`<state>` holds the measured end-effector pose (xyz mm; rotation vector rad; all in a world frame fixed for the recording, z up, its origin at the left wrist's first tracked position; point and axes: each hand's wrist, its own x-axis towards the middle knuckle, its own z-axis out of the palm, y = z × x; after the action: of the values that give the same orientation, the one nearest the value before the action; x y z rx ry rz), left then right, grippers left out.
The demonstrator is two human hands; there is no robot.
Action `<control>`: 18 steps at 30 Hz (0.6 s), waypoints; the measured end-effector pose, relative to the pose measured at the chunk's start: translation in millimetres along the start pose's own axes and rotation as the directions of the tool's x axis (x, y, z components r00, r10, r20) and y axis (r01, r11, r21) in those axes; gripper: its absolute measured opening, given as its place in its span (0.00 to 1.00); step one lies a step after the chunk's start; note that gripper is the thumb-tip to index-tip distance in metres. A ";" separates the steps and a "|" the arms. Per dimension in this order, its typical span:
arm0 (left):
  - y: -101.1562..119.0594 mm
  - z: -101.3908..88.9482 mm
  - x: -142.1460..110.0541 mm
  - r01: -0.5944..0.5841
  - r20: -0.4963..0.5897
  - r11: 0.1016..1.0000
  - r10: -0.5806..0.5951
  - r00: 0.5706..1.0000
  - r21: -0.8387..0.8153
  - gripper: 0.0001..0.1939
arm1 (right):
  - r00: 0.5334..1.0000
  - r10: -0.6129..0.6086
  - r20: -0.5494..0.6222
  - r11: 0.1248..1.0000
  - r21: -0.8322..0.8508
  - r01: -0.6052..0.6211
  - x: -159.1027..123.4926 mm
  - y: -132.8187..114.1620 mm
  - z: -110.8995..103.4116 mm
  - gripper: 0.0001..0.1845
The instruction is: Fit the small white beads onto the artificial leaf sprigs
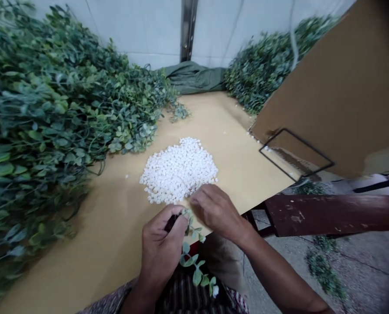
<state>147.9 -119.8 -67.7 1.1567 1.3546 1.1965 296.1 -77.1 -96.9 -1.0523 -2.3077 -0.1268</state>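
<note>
Our left hand (pixel 163 244) clamps its fingers on a leafy twig (pixel 197 276) near the edge of the worktop (pixel 240 148). The twig is long and hangs down to the right, over our lap. Our right hand (pixel 216 212) curls its fingers by a pile of white bits (pixel 178 170); we can't tell if they pinch any. Far back lies a green cloth (pixel 196 77).

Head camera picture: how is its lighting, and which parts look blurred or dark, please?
Head view: soft light, with a dim shadow on the tan tabletop beside the bushy green leafy pile; this pile blurs toward the left edge; the upper-right corner goes black beside the large brown cardboard sheet; the small round white pellets look bright, fairly distinct.
</note>
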 end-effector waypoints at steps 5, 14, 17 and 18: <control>-6.3 0.4 1.5 -0.072 0.030 0.997 0.071 0.997 0.022 0.08 | 0.918 0.285 -0.274 0.947 0.227 -0.227 2.3 37.3 -48.7 0.05; 3.9 2.4 -0.4 0.018 0.107 1.000 -0.017 0.994 -0.010 0.08 | 0.791 0.606 -0.087 0.494 0.820 -0.289 1.6 19.6 -54.5 0.03; 4.1 0.8 -1.6 0.027 0.138 0.999 -0.024 0.990 -0.024 0.09 | 0.832 0.546 0.095 0.368 0.865 -0.340 -5.8 -9.1 -30.6 0.04; 4.1 0.3 -1.9 0.022 0.148 0.999 -0.018 0.989 -0.025 0.09 | 0.834 0.542 0.105 0.349 0.874 -0.337 -7.5 -13.8 -26.6 0.05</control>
<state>148.7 -121.3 -63.4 1.1864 1.2320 1.0892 302.7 -100.0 -77.1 -0.9564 -1.4121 1.0383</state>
